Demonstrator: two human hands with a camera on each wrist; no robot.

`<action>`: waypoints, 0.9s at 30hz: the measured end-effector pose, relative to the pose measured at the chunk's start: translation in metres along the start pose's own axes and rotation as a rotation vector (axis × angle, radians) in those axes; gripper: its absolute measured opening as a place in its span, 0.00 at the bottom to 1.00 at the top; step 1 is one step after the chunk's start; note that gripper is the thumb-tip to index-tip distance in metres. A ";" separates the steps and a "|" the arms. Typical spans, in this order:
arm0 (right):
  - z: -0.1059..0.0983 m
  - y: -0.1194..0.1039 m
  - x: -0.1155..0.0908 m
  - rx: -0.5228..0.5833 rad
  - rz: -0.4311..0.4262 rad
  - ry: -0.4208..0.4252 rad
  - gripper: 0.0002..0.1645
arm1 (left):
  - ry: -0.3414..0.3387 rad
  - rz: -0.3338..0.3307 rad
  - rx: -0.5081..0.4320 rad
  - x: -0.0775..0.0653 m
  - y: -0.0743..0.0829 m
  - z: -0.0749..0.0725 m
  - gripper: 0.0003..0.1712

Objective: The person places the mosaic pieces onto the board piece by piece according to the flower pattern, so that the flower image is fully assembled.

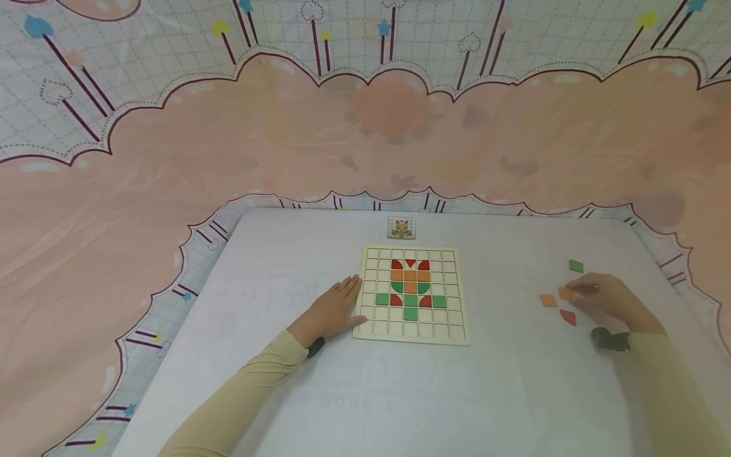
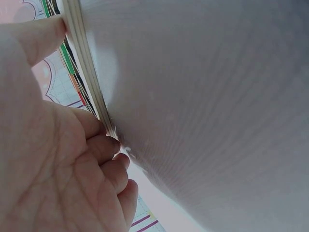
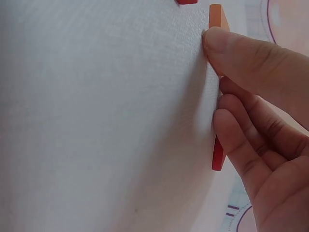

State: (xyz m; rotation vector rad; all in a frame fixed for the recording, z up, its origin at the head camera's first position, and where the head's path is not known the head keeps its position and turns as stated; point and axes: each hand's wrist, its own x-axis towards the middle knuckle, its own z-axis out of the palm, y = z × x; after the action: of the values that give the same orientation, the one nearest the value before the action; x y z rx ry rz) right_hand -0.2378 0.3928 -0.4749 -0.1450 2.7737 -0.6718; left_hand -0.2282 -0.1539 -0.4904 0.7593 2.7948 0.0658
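A cream grid board [image 1: 411, 333] lies on the table with red, orange and green tiles in its squares, forming a flower-like pattern. My left hand [image 1: 333, 311] rests at the board's left side, fingers extended, thumb near the lower corner. In the left wrist view, the thumb and fingertips touch the board's edge [image 2: 87, 58]. Far to the right, my right hand [image 1: 611, 298] pinches a square orange tile [image 1: 566, 293] at the table surface. The right wrist view shows the thumb against an orange tile [image 3: 215, 14], partly covering it.
Around the right hand lie another orange tile [image 1: 548, 301], a red quarter-round tile [image 1: 568, 317] and a green tile [image 1: 575, 266]. A small pattern card [image 1: 401, 228] lies behind the board. Patterned cloth [image 1: 320, 146] hangs beyond the white tabletop [image 1: 274, 273].
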 end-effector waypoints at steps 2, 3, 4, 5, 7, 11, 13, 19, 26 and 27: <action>-0.001 -0.002 0.000 -0.005 -0.015 0.007 0.24 | 0.002 -0.002 0.003 0.000 0.000 0.000 0.49; -0.001 -0.002 0.001 -0.005 -0.020 0.008 0.23 | 0.002 -0.002 0.002 0.000 0.000 0.000 0.49; -0.001 -0.002 0.001 -0.006 -0.025 0.009 0.23 | 0.003 -0.003 -0.001 0.000 0.000 0.000 0.49; -0.001 -0.003 0.001 -0.011 -0.031 0.014 0.23 | 0.003 -0.003 -0.001 0.000 0.000 0.000 0.49; -0.001 -0.003 0.002 -0.015 -0.032 0.017 0.23 | -0.002 -0.003 0.004 0.000 0.000 -0.001 0.49; 0.000 -0.003 0.004 -0.013 -0.008 0.008 0.25 | -0.007 -0.003 0.004 0.000 0.000 -0.001 0.49; 0.000 -0.005 0.004 -0.010 0.005 0.006 0.27 | -0.011 -0.007 0.001 0.000 0.000 0.000 0.49; -0.001 -0.018 0.004 0.029 -0.135 0.115 0.22 | -0.013 -0.012 0.013 0.001 0.000 0.002 0.49; 0.003 -0.048 0.012 0.081 -0.179 0.142 0.19 | -0.010 -0.013 0.008 -0.001 0.001 -0.001 0.49; 0.004 -0.054 0.014 0.090 -0.177 0.132 0.20 | -0.011 -0.013 0.012 -0.001 0.001 -0.001 0.49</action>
State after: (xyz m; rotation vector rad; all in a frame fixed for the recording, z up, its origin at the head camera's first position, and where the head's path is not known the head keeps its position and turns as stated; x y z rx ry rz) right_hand -0.2482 0.3412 -0.4572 -0.3431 2.8725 -0.8787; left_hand -0.2271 -0.1533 -0.4890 0.7413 2.7921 0.0423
